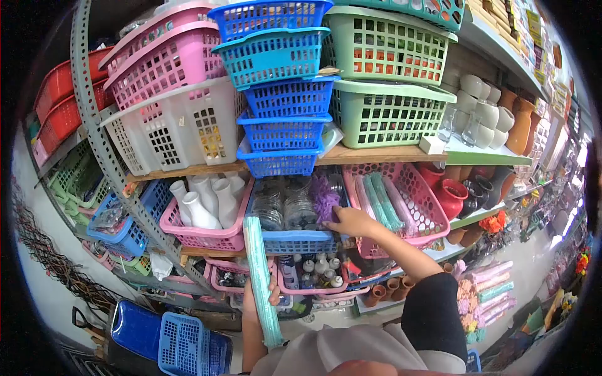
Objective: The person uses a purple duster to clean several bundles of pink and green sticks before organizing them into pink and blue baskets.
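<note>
My left hand is wrapped around a long, shiny mint-green bundle that stands nearly upright in front of me. My right hand reaches over the front right of a blue basket, its fingers curled at the lower end of a purple bundle. Clear round spools sit in the same basket, left of the purple bundle. Just right of it, a pink basket holds more wrapped mint and pink bundles.
White vases stand in a pink basket to the left. Stacked blue baskets and a green basket rest on the shelf above. A metal post rises at the left. Red pots line the right side.
</note>
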`<state>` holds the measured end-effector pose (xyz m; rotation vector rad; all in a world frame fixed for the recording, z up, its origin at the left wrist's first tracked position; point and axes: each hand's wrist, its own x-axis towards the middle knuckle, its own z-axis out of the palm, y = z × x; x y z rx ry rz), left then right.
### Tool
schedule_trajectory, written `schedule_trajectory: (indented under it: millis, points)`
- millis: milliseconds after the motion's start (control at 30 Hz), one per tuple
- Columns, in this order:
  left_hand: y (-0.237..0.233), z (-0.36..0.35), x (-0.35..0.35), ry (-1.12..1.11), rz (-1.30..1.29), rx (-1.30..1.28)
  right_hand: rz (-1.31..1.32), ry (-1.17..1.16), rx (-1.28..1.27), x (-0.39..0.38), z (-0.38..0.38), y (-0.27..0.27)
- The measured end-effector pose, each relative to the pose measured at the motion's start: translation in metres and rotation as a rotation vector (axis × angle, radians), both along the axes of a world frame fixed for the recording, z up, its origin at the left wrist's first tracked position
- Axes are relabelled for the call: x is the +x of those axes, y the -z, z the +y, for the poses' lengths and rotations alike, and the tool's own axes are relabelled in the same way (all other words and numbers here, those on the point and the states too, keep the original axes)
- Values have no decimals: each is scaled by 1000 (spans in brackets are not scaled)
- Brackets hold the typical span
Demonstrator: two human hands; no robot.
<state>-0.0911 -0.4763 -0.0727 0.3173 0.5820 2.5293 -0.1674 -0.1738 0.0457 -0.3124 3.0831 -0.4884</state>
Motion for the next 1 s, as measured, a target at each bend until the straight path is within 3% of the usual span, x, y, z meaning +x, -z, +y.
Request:
schedule_trajectory:
  millis: [233, 300, 367, 500, 567, 633, 700, 767, 833, 867, 900, 967, 1000]
  points:
    - [-30, 49, -27, 27, 119, -49, 25, 12, -15, 23, 28, -13]
    - [-50, 73, -32, -37, 21, -124, 360, -39, -122, 40, 36, -16]
    - [-70, 98, -38, -1, 58, -99, 449, -54, -150, 53, 46, -22]
    - [-112, 157, -42, 11, 214, -430, 92, -213, -590, 81, 71, -36]
    - [-123, 187, -46, 154, 317, -452, -51, -210, -826, 91, 84, -35]
    - [-121, 219, -53, 295, 394, -381, -298, -102, -905, 100, 98, -45]
    - [-121, 249, -50, 274, 404, -485, -331, 19, -954, 106, 113, -45]
    - [-119, 270, -58, 390, 622, -722, -149, -41, -914, 106, 129, -40]
    - [-122, 290, -62, 296, 924, -1018, -276, 85, -982, 111, 151, -44]
    - [-130, 297, -67, 382, 1047, -1097, -225, 139, -971, 113, 161, -43]
    - [-139, 302, -62, 309, 1133, -1234, -154, 170, -953, 114, 172, -42]
    - [-146, 321, -85, 571, 1319, -1254, -180, 285, -906, 115, 196, -44]
    - [-136, 331, -96, 575, 1498, -1285, -224, 330, -953, 121, 201, -55]
